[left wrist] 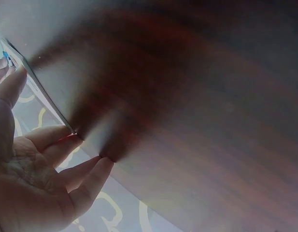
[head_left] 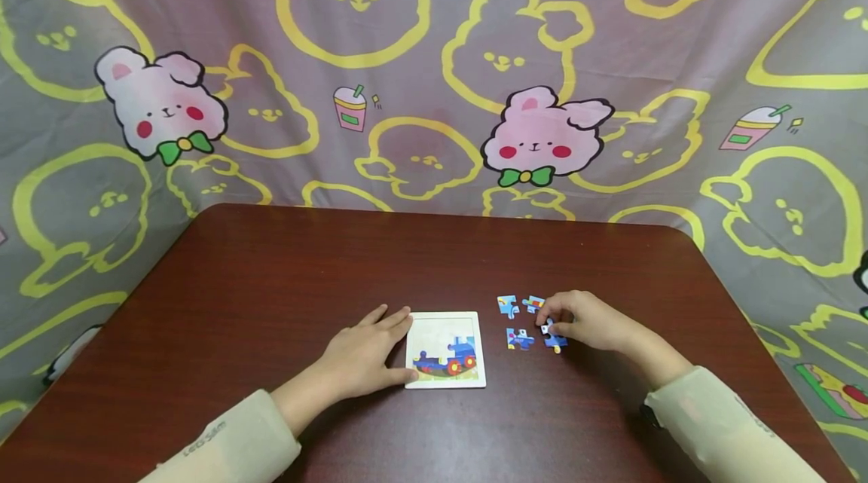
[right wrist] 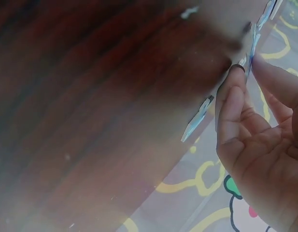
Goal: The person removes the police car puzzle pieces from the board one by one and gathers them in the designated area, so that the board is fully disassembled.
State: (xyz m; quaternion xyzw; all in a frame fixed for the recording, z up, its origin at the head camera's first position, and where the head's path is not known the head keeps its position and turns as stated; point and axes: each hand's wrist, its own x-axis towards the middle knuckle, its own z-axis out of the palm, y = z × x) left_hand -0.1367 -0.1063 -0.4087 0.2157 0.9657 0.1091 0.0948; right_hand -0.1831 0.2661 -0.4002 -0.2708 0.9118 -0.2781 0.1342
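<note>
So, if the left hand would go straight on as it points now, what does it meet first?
Likely the puzzle tray: the left hand seems to touch its left edge.

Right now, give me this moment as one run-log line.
left hand: touching puzzle frame | right hand: pinching puzzle piece | frame: partly filled, train picture | loose pieces: on table

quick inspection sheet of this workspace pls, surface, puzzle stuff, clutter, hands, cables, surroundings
Surface: dark reddish-brown table, some glare.
Job's things: white-rimmed puzzle tray lying flat, part-filled with a blue train picture, upper area blank; loose pieces to its right.
Clutter: nothing seen.
Hands: left hand spread, touching the tray's left side; right hand has curled fingers at the loose pieces, grip unclear.
Cables: nothing seen.
Surroundings: cartoon-print cloth behind and beside the table.
</note>
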